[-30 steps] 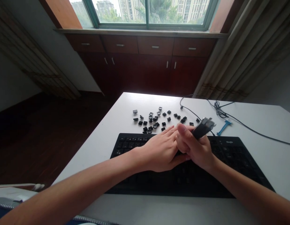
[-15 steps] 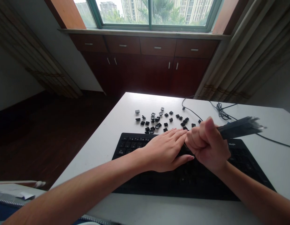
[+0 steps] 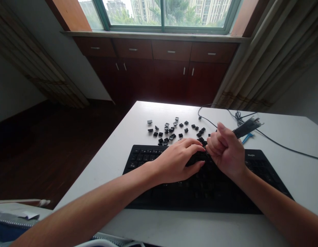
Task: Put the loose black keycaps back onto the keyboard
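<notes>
A black keyboard (image 3: 212,197) lies flat on the white table, with several keys off its frame. Over its upper middle rests my left hand (image 3: 178,163), palm down, fingers bent and thumb apart, its fingertips near the keys. My right hand (image 3: 227,151) is closed round a dark flat tool with a pale, jagged end (image 3: 246,127) that sticks out up and to the right. The tool's lower part is hidden in the fist, just above the keyboard by the left fingertips. Loose black keycaps (image 3: 172,136) lie scattered behind the keyboard.
A thin blue tool (image 3: 247,138) lies behind the keyboard at the right. A black cable (image 3: 282,143) with a tied bundle runs across the table's right side. Beyond the white table (image 3: 138,115) stands a red-brown cabinet (image 3: 154,75) under a window.
My right fist has shifted slightly, and the tool in it has swung left and up, uncovering the blue tool. My left fingers have bent more and drawn back a little.
</notes>
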`<state>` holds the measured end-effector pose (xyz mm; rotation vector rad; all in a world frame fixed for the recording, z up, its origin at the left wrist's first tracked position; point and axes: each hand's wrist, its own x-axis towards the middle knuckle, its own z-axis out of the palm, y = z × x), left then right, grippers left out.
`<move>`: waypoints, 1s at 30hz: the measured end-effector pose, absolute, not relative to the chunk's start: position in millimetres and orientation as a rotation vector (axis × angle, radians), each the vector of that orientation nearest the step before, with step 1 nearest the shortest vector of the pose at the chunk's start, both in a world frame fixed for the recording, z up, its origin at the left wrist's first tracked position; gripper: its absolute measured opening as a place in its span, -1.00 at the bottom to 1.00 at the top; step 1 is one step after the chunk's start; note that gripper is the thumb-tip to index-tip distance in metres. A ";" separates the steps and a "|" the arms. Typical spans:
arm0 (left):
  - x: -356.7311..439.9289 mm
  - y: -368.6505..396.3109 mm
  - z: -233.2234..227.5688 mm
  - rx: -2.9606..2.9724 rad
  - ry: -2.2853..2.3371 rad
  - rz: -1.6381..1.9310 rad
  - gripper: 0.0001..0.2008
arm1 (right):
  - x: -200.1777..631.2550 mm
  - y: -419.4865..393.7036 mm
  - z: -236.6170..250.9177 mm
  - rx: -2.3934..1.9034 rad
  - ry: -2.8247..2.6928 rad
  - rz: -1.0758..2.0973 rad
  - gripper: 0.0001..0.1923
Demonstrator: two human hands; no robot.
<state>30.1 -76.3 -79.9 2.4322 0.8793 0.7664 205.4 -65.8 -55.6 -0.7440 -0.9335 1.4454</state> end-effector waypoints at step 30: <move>-52.8 -199.5 -30.5 2.573 0.769 0.860 -0.81 | 210.8 -68.0 -63.2 -0.729 -1.086 1.474 -0.46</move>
